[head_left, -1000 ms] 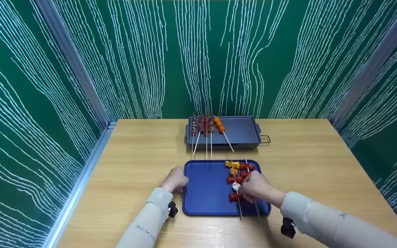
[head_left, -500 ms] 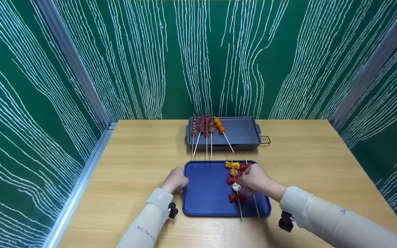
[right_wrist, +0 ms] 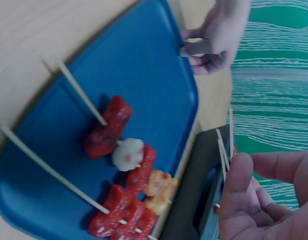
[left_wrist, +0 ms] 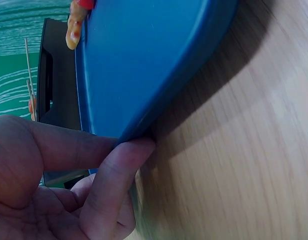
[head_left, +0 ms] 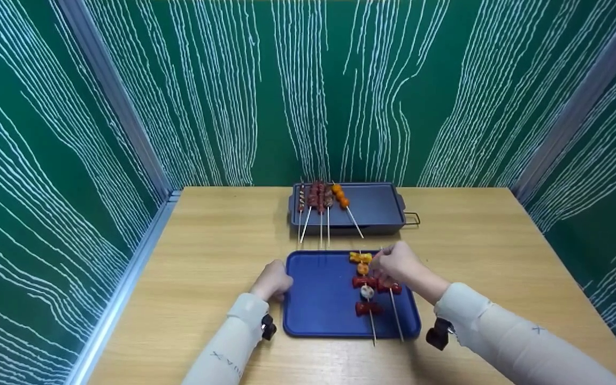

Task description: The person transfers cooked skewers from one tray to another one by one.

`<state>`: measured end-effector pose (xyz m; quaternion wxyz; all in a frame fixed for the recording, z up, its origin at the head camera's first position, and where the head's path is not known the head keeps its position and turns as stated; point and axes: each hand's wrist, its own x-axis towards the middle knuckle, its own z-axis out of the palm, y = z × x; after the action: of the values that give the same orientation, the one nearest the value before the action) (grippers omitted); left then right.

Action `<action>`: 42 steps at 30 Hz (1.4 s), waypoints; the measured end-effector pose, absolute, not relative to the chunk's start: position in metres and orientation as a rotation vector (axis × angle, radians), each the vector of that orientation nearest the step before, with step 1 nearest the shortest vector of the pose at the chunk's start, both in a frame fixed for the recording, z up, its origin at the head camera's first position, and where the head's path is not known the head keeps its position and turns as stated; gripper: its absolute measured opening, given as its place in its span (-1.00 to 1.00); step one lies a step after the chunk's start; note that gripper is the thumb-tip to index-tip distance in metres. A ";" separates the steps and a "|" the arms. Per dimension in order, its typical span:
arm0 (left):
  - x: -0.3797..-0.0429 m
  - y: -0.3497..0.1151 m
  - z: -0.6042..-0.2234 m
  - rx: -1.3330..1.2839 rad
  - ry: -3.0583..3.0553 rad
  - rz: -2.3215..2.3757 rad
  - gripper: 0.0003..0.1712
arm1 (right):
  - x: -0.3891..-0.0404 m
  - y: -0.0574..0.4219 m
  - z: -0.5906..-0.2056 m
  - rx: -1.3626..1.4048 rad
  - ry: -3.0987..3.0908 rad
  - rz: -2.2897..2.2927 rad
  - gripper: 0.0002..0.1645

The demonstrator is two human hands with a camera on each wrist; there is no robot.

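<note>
My left hand (head_left: 272, 279) pinches the left rim of a blue tray (head_left: 318, 297) between thumb and fingers; the left wrist view shows this grip closely. On the tray's right side lies a mixed skewer (head_left: 364, 282) with yellow, red and white pieces. Beside it rests a skewer of red sausage pieces (right_wrist: 116, 212), its upper part hidden by my hand in the head view. Above that skewer hovers my right hand (head_left: 403, 266). In the right wrist view its thumb and forefinger are bent near each other, apart from both skewers, with nothing seen held.
Behind the tray stands a dark grill pan (head_left: 375, 203) with a wire handle (head_left: 412, 217) on its right. Several meat skewers (head_left: 316, 197) and an orange-ball skewer (head_left: 340, 196) lie on its left half, sticks overhanging the front. Green patterned walls (head_left: 233, 91) enclose the wooden table (head_left: 206, 240).
My right hand has moved up along the sausage skewer toward the tray's far edge, uncovering its lower sausage and stick. The left hand stays on the rim.
</note>
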<state>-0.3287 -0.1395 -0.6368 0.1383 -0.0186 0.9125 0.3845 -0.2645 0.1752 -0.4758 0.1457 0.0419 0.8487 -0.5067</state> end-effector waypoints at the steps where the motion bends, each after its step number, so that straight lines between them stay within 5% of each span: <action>1: -0.328 -0.139 -0.636 -0.054 2.637 1.114 -0.86 | -0.266 0.175 -0.474 0.124 2.423 -1.489 -0.87; 42: -0.331 -0.140 -0.639 -0.070 2.607 1.180 -0.79 | -0.313 0.186 -0.473 -0.098 2.383 -1.824 -0.52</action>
<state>-0.3312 -0.1399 -0.6391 0.1393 -0.0244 0.9019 0.4082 -0.3134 0.1860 -0.4735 0.0692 -0.0327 0.7917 -0.6061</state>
